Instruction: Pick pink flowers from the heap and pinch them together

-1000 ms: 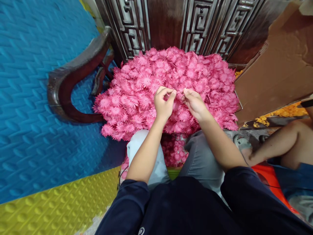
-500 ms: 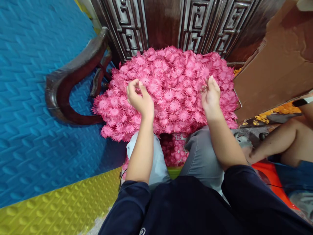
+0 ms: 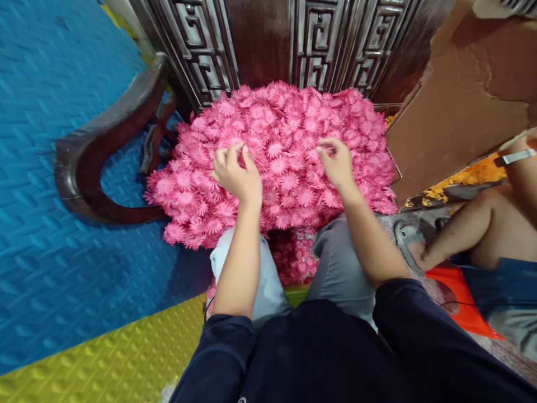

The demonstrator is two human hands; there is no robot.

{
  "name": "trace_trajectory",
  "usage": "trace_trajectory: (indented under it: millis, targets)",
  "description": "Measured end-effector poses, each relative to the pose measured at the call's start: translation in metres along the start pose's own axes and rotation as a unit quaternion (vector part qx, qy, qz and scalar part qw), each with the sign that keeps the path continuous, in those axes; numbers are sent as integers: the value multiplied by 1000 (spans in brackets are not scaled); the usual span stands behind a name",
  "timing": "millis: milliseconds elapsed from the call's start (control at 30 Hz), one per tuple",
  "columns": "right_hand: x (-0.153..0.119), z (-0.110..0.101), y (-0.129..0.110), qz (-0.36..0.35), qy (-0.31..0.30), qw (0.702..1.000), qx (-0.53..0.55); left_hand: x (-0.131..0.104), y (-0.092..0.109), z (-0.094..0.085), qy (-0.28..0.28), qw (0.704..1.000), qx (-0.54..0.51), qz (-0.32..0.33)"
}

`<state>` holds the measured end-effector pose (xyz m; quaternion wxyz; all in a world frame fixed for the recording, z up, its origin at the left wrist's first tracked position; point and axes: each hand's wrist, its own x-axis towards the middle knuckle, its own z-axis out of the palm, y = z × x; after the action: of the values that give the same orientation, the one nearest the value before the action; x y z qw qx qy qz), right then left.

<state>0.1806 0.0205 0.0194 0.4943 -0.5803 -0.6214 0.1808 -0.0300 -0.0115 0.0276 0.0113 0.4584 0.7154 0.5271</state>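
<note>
Pink flowers between curved wood and brown cardboard

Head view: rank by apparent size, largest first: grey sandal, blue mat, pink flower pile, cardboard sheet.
1. Blue mat
2. Pink flower pile
3. Cardboard sheet
4. Grey sandal

Mat and cardboard run out of frame; this ranks visible area, not true size.

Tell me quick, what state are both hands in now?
Left hand: curled above the pink flowers; whether it pinches anything can't be told.
Right hand: also curled above them; whether it holds anything can't be told.
</note>
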Motion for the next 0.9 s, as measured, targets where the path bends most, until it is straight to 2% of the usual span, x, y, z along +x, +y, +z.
trace_trajectory:
  millis: [67,100,200,300,400,500,600,700,900]
  targets:
    - [8,-24,21,60,47,995,-57,-1,2,1,-30,999,33,3]
    - [10,-36,31,90,46,991,-83,-2,3,3,-49,998,46,5]
    - [10,-62,58,171,-5,975,-143,-8,5,9,-104,992,63,15]
    - [8,-74,78,212,-20,956,-200,-15,8,12,-114,992,44,23]
    - [8,-74,92,233,-35,946,-224,-18,9,10,-106,994,21,33]
    - [9,-68,98,223,-73,936,-262,-18,9,6,-92,995,10,48]
    - [9,-61,96,217,-110,909,-339,-18,9,5,-88,995,9,50]
    - [11,-57,94,226,-106,888,-386,-19,10,5,-101,994,8,46]
    - [17,-53,88,217,-71,892,-391,-22,10,7,-116,992,-2,48]
